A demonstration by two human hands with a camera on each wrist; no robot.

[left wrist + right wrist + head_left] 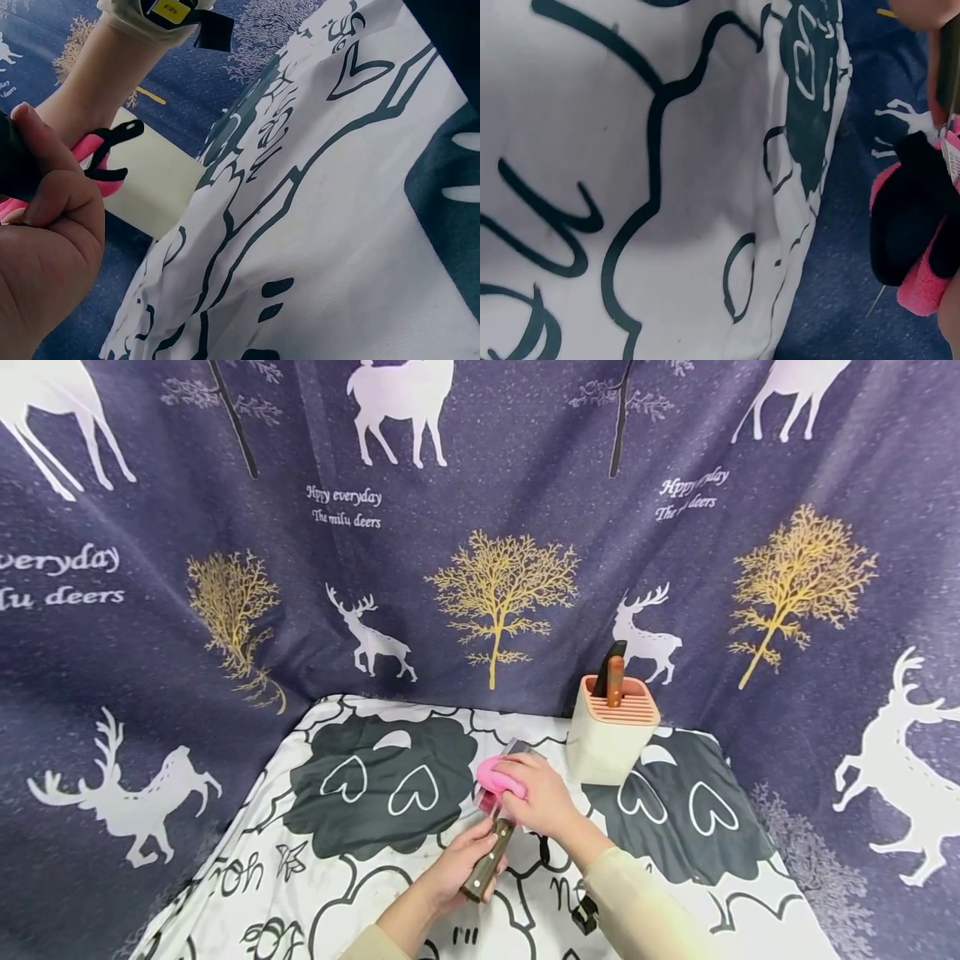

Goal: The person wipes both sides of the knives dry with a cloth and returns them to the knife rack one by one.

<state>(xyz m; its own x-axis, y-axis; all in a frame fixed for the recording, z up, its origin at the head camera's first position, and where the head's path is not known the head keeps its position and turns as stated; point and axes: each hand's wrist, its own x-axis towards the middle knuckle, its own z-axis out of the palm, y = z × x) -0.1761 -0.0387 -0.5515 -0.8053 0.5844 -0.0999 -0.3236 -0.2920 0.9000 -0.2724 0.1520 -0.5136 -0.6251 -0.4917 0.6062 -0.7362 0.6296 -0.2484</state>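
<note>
A knife with a dark wooden, riveted handle point(487, 864) is held over the table in front of me. My left hand point(459, 870) grips that handle, seen close up as curled fingers in the left wrist view. My right hand point(543, 793) holds a fluffy pink cloth point(495, 774) around the blade. Part of the grey blade point(516, 747) shows beyond the cloth; the rest is hidden. In the right wrist view the cloth point(919, 296) has pink and black parts, with a pale label beside it.
A cream knife block point(606, 747) with a slotted pinkish top stands at the back right. It holds a black-handled knife point(609, 667) and a brown-handled one point(615, 681). A black-and-white patterned cloth point(390, 902) covers the table. Behind hangs a dark blue curtain point(480, 502).
</note>
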